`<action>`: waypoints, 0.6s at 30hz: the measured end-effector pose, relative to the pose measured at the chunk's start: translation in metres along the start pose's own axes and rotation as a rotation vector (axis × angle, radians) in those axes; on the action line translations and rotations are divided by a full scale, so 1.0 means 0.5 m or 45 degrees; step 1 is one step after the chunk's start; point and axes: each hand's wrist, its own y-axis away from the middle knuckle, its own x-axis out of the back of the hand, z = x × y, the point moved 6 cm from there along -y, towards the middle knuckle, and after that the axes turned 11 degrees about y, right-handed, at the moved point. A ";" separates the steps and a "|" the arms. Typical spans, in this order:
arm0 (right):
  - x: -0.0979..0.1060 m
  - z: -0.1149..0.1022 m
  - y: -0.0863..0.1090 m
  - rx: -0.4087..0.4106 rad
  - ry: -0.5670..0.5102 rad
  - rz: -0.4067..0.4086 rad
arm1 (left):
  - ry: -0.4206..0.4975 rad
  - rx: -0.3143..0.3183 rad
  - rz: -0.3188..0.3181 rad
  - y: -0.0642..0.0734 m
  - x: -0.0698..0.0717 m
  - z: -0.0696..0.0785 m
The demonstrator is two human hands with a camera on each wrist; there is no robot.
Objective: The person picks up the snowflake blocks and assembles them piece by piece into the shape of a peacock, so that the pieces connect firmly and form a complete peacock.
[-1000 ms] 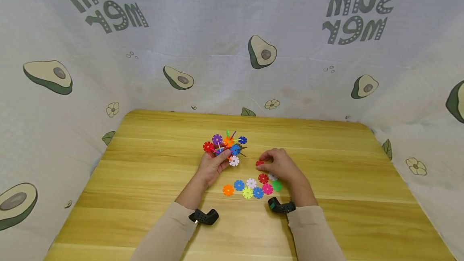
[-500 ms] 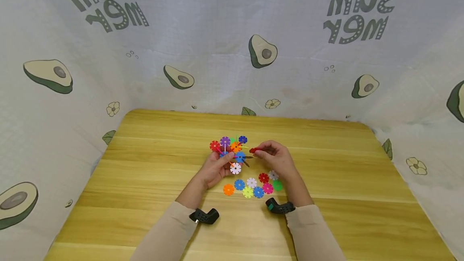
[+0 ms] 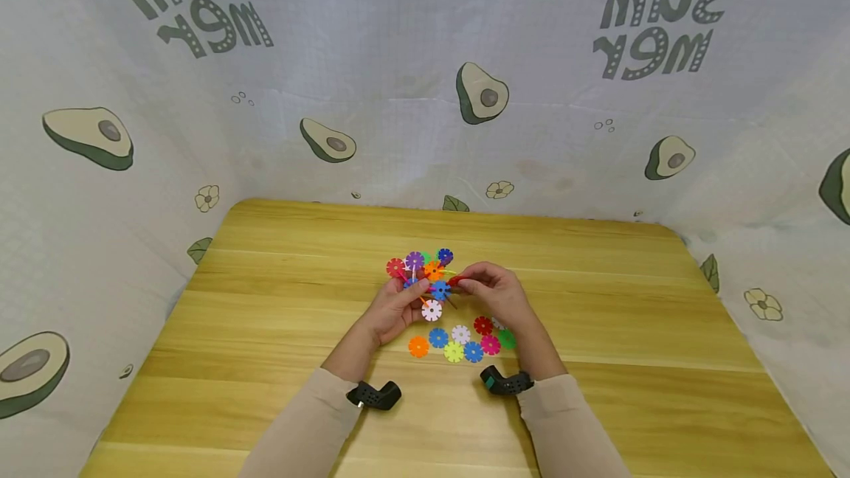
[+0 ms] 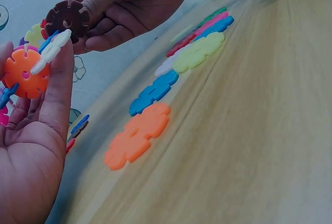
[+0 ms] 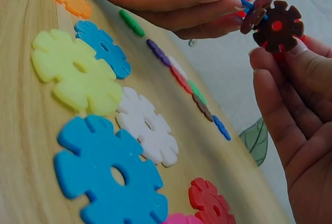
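Note:
My left hand [image 3: 392,312] holds a cluster of interlocked notched plastic discs, thumb on top and fingers beneath. An orange disc [image 3: 434,270], a purple disc [image 3: 415,260] and a white disc [image 3: 432,310] stick out of the cluster at different angles. On its right side, a brown disc [image 5: 280,27] faces the right wrist camera. My right hand [image 3: 501,297] pinches a red disc [image 3: 455,281] between thumb and fingertips, right at the brown one. In the right wrist view the brown disc covers most of the red one, so whether their notches have joined I cannot tell.
Loose discs lie in front of the hands, among them an orange disc [image 3: 418,347], a yellow disc [image 3: 454,352] and a pink disc [image 3: 490,345]. Farther back, several more lie spread out, including a blue disc [image 5: 222,128]. Printed cloth [image 3: 398,57] hangs behind the wooden table [image 3: 265,360].
The right hand has carried the red disc up and left from beside the loose discs to the cluster. My left hand has turned the cluster and shifted it slightly right and toward me.

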 end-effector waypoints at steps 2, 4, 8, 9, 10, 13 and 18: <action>-0.002 -0.003 0.001 0.013 0.000 -0.013 | -0.003 0.004 0.002 -0.001 0.001 -0.001; -0.003 -0.006 0.002 0.025 0.005 -0.020 | -0.002 0.009 0.005 -0.001 0.001 -0.001; -0.005 -0.006 0.003 0.004 0.034 0.001 | 0.001 0.009 -0.004 -0.001 0.003 -0.001; -0.006 -0.006 0.003 0.000 0.038 0.005 | -0.001 0.008 -0.005 -0.001 0.004 -0.001; -0.007 -0.005 0.002 -0.005 0.040 0.004 | -0.006 0.007 -0.005 0.000 0.004 -0.001; -0.012 -0.004 0.001 -0.007 0.027 -0.008 | -0.016 0.015 0.000 0.000 0.007 -0.002; -0.016 -0.001 0.000 -0.033 0.011 0.004 | -0.028 0.008 0.019 -0.001 0.008 -0.003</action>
